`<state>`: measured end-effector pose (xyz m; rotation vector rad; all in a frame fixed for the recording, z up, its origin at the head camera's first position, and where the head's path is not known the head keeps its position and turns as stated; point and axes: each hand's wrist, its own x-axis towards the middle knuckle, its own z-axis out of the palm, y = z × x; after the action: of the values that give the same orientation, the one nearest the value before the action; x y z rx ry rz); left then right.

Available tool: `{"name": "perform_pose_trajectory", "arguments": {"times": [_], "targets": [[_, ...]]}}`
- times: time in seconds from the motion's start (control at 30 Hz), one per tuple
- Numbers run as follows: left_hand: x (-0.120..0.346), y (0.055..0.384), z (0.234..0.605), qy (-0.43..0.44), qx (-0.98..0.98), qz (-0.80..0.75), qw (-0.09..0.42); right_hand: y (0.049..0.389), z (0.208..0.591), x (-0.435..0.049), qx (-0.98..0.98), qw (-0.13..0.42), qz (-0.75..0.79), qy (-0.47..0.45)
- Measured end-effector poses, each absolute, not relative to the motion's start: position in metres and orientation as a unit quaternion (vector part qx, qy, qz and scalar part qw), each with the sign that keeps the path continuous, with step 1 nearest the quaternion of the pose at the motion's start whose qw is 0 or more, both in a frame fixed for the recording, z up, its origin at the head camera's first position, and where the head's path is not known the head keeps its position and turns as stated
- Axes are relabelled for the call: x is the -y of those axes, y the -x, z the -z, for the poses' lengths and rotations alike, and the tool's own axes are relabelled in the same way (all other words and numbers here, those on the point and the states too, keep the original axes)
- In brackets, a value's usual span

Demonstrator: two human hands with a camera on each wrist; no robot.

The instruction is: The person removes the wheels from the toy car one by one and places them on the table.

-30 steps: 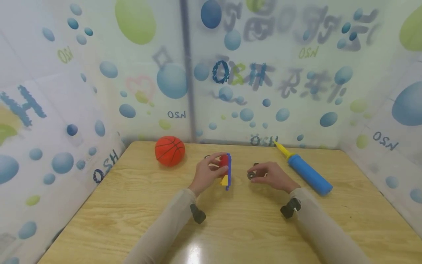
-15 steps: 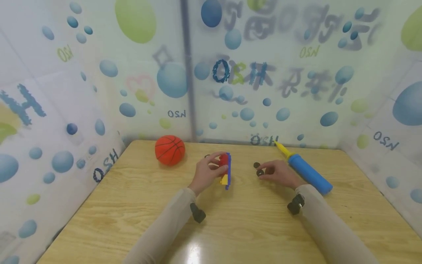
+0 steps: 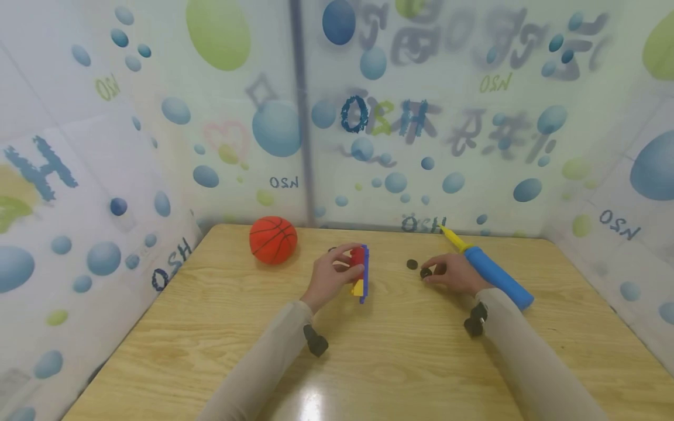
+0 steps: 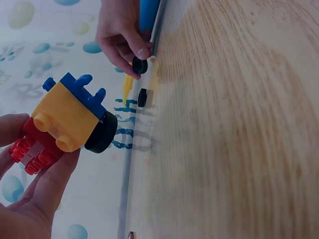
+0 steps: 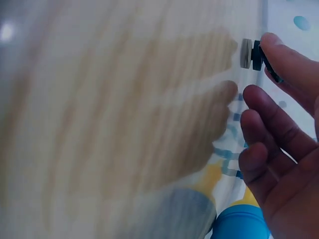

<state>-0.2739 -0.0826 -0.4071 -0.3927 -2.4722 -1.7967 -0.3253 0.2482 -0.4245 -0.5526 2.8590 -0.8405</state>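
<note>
Red with dark lines, a ball (image 3: 273,240) rests toward the far left of the wooden surface (image 3: 389,362), and to its right the left hand (image 3: 330,273) pinches a toy (image 3: 364,278) of red, yellow and blue blocks with a black wheel on it between thumb and fingers. Farther right, a loose wheel (image 3: 412,264) lies near the right hand (image 3: 455,272), whose thumb and fingertip pinch another black wheel (image 3: 426,273), just beside a blue-and-yellow pump (image 3: 497,278).
</note>
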Motion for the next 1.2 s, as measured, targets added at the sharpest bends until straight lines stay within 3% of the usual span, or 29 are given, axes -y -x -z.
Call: {"name": "perform_pose_trajectory", "arguments": {"times": [0.63, 1.2], "targets": [[0.083, 0.276, 0.404, 0.128, 0.792, 0.596, 0.030, 0.351, 0.426, -0.247, -0.953, 0.044, 0.263, 0.140], [0.083, 0.275, 0.406, 0.126, 0.797, 0.590, 0.023, 0.348, 0.430, -0.240, -0.952, 0.031, 0.271, 0.135]]}}
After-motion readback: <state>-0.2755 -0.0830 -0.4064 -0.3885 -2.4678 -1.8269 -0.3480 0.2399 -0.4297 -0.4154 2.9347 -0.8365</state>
